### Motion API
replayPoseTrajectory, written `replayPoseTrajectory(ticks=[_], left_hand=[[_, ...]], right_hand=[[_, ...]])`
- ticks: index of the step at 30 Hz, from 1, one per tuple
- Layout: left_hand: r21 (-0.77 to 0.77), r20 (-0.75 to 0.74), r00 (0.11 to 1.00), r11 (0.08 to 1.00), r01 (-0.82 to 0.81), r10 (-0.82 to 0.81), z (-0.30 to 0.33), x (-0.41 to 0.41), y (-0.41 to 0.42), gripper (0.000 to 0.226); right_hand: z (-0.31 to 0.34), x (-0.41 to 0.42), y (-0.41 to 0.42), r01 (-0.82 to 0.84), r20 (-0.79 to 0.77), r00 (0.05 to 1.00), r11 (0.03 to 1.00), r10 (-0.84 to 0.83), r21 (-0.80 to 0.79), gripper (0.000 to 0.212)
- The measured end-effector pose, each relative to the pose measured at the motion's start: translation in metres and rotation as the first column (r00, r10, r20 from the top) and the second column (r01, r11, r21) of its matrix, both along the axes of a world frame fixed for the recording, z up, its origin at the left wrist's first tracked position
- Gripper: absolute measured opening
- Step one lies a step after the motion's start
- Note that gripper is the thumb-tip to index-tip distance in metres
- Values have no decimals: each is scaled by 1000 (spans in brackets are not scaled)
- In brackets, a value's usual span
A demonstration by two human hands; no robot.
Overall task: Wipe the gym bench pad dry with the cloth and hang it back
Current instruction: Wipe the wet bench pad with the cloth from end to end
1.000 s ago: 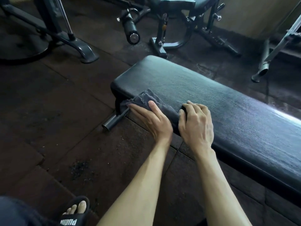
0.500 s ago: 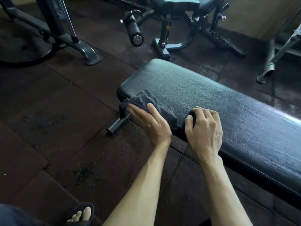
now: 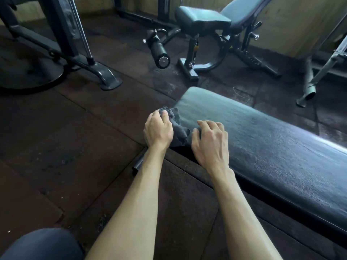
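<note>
Two hands are down at the near end of the bench pad (image 3: 262, 147), right in the middle of the frame. No containers anywhere in view, so it is all about the cloth (image 3: 177, 128): a dark grey, bunched-up rag sitting on the pad's end corner, draped over the near edge between the two hands.

The left hand (image 3: 157, 129) is on top of the cloth's left part, back of the hand up, fingers curled over the crumpled fabric and gripping it at the pad's corner. The right hand (image 3: 211, 141) is just beside it on the pad, fingers bent and arched, fingertips planted on the black vinyl; its thumb sits against the cloth's right edge. Whether that thumb actually pinches any fabric cannot be told from here. Both forearms run up from the bottom of the frame, bare, roughly parallel, the left one crossing above a short metal tube (image 3: 139, 162) of the bench frame that pokes out over the floor.

The pad stretches away to the right edge of the frame, with a pale sheen on its surface at the far right. A dark-clad knee (image 3: 43, 244) shows in the lower left corner. Upper centre, another bench (image 3: 204, 19) with a padded seat and a roller (image 3: 158, 51); upper left, a machine's base (image 3: 93, 66) on the dark rubber floor (image 3: 56, 137); at right, a slanted metal leg (image 3: 309, 87).
</note>
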State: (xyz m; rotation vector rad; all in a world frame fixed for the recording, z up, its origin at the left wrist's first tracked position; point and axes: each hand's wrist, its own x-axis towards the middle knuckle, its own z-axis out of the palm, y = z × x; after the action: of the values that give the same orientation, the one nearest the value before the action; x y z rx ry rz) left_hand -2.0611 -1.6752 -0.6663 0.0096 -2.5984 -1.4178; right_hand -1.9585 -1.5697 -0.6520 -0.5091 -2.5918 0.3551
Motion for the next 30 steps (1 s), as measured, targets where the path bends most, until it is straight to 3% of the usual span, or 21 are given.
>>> replayPoseTrajectory(ticks=[4,9,13,16,24,30], left_hand=[[-82,79,988,986,143,-136,7,-16,-8,43],[80,-49,991,988,132,-128,-3,4,-12,45],[-93,-41,988,985,147,-151,-1,13,-9,52],[-189,60,970,952,241,-234,14,13,-8,53],[-207,181,906,886,416,-383,19,2,-22,55],[-320,230,889,832,454,-397,22,-18,-7,56]], right_hand=[[-11,-8,-5,93,11,996,994,-93,61,32],[-10,-10,-9,133,52,990,990,-135,40,36],[6,-24,-24,211,147,968,977,-206,-21,40],[18,-40,-29,240,206,953,968,-220,-77,40],[28,-47,-31,304,324,916,937,-237,-173,40],[37,-53,-27,389,337,895,881,-292,-270,40]])
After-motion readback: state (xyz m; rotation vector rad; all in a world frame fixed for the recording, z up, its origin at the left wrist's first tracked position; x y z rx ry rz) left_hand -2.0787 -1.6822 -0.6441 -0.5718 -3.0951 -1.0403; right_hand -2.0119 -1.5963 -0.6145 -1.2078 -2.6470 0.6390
